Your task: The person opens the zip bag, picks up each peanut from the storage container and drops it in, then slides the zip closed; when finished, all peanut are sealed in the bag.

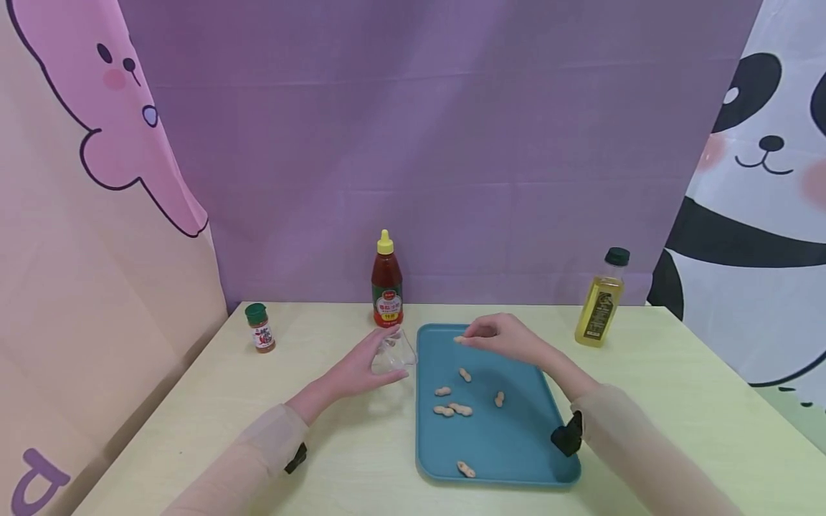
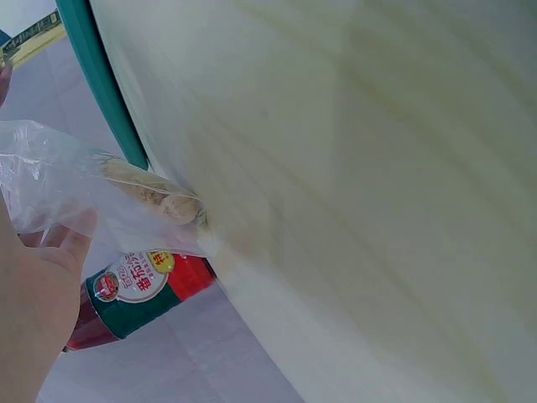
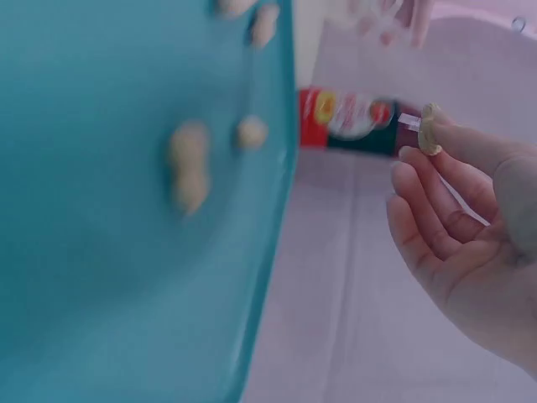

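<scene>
My left hand grips a clear plastic bag just off the left edge of the blue tray. In the left wrist view, peanuts show through the bottom of the bag. Over the tray's far end, my right hand pinches a peanut between thumb and fingertips, a short way right of the bag. Several unshelled peanuts lie on the tray, most in a loose cluster left of its middle. One more peanut sits by the near edge.
Behind the bag stands a red sauce bottle with a yellow cap. A small green-capped jar is at the table's back left, and an oil bottle at the back right. A purple cloth hangs behind the table.
</scene>
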The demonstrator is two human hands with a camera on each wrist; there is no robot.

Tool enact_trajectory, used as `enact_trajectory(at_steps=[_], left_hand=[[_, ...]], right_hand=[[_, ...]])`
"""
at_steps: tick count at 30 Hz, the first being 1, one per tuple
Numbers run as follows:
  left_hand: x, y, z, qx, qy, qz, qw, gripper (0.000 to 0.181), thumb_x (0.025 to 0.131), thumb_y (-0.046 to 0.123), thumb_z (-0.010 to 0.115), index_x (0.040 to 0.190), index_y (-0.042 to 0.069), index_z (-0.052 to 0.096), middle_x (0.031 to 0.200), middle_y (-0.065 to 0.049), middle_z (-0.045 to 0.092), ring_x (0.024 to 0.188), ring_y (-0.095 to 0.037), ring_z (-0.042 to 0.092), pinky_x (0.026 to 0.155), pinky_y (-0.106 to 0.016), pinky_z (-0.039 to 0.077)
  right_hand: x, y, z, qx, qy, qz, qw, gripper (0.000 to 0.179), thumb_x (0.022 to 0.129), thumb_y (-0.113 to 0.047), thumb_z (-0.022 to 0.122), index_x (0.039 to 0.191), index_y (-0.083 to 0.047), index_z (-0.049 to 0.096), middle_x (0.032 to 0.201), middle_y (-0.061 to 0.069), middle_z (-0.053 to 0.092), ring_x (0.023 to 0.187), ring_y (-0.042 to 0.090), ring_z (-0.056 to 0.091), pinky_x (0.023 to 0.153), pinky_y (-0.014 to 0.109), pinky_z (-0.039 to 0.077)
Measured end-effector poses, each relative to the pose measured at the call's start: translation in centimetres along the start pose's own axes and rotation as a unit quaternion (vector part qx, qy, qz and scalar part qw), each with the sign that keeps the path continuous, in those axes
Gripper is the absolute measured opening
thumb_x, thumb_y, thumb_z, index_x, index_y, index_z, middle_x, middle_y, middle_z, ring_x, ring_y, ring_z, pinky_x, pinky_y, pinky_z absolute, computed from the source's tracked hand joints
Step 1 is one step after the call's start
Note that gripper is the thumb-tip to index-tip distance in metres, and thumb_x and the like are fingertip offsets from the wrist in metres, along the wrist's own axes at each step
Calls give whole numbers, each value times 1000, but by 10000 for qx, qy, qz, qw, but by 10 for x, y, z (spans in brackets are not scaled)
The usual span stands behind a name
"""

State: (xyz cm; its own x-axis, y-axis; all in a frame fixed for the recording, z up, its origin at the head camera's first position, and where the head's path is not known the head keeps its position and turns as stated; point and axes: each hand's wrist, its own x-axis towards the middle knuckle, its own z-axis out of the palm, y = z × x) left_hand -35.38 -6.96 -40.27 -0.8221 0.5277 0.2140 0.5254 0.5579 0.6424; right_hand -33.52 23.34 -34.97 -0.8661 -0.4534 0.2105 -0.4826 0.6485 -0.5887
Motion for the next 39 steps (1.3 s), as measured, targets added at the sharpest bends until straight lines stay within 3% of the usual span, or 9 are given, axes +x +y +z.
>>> enact_trajectory(at_steps=[8, 14, 21, 39], left_hand=[[0, 0, 0, -88, -42, -12, 10000, 88, 79, 53, 68, 149, 25, 22, 149, 2, 35, 136, -24, 35, 104, -52, 39], [-2, 0, 1, -103, -54, -5, 9999, 86, 80, 51, 68, 148, 24, 23, 149, 1, 33, 135, -24, 36, 104, -51, 39], [-2, 1, 0, -99, 0, 58, 9999, 85, 81, 47, 69, 148, 24, 23, 149, 0, 34, 134, -25, 37, 104, -50, 39], [0, 0, 0, -141, 73, 148, 9998, 86, 80, 48, 69, 148, 21, 24, 148, 0, 35, 134, -25, 37, 103, -51, 40]], right_hand=[[34, -41, 26, 139, 27, -75, 9999, 25, 87, -30, 67, 101, -11, 70, 96, 3, 70, 85, 15, 65, 77, 30, 56], [47, -55, 45, 102, -64, -197, 9997, 21, 86, -27, 69, 98, -10, 71, 93, 2, 71, 81, 12, 65, 74, 26, 56], [49, -58, 58, 127, 27, -476, 9988, 20, 85, -22, 70, 96, -6, 72, 89, 4, 71, 71, 9, 59, 63, 19, 52], [42, -57, 56, 66, 154, -384, 9991, 20, 86, -24, 68, 100, -9, 72, 94, 2, 71, 76, 9, 62, 68, 21, 53]])
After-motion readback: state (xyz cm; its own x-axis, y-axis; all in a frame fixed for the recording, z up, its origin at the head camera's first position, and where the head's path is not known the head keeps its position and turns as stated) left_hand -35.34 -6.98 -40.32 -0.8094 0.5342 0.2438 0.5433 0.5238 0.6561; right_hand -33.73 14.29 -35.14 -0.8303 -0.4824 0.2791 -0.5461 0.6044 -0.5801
